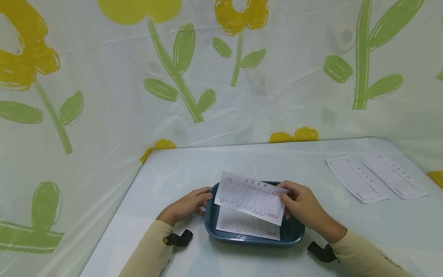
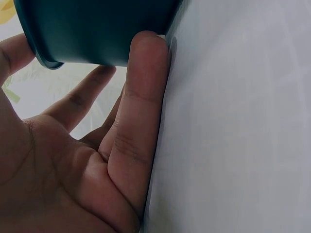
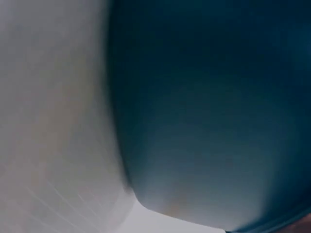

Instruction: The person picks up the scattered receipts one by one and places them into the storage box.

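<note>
My right hand pinches the right end of a printed paper slip, which is tilted over a dark blue tray. Beneath it, another printed slip lies in the tray, partly covered. At the tray's left side, my left hand touches the rim. The left wrist view has the left hand's fingers fairly straight, against the tray's outer wall and along the table. The tray's outer wall fills much of the right wrist view, where the slip is hidden.
Two more printed slips, a left one and a right one, lie side by side on the white table at the far right. A curtain with a flower pattern hangs behind the table.
</note>
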`<state>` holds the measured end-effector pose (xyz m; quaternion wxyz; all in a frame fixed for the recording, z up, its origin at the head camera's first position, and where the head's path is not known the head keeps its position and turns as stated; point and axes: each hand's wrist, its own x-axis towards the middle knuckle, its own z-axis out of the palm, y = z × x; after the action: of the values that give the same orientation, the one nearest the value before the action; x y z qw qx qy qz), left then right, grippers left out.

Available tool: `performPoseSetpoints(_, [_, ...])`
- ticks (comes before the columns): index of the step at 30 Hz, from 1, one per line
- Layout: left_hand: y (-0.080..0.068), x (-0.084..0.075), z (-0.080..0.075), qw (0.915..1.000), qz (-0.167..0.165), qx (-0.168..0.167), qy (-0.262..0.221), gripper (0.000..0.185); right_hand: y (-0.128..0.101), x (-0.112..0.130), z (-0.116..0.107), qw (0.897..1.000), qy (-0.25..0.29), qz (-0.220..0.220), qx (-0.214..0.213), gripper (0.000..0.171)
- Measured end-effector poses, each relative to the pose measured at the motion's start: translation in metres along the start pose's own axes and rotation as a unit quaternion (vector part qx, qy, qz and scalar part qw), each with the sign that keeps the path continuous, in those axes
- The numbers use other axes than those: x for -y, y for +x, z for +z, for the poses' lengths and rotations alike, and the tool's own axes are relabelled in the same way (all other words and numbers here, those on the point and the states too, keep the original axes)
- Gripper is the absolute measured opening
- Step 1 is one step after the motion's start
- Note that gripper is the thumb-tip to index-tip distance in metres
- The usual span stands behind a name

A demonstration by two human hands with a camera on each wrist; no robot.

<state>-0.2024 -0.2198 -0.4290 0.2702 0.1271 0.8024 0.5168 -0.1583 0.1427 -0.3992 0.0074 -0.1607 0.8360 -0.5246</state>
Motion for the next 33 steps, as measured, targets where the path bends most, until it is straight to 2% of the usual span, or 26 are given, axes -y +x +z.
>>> performPoseSetpoints(2, [-0.001,0.0,-0.001,1.0,0.001,0.004,0.001,0.055,-0.001,0.001,0.003,1.0,-0.014,-0.004,0.003,0.016])
performPoseSetpoints(8, [-0.002,0.001,0.0,1.0,-0.004,0.001,-0.003,0.053,-0.001,0.0,0.008,0.996,-0.072,-0.052,0.019,0.014])
performPoseSetpoints(16, [0.0,0.001,-0.001,1.0,-0.004,0.003,0.006,0.052,-0.002,-0.003,0.014,0.978,-0.177,-0.107,0.007,0.014])
performPoseSetpoints(22, [0.001,-0.001,-0.001,0.9998,-0.015,-0.005,0.01,0.052,-0.003,0.0,0.016,0.966,-0.234,-0.105,0.01,0.013])
performPoseSetpoints(33, [0.0,-0.003,0.0,0.9995,-0.026,-0.014,0.014,0.052,-0.002,0.007,0.021,0.933,-0.346,-0.09,0.046,0.013])
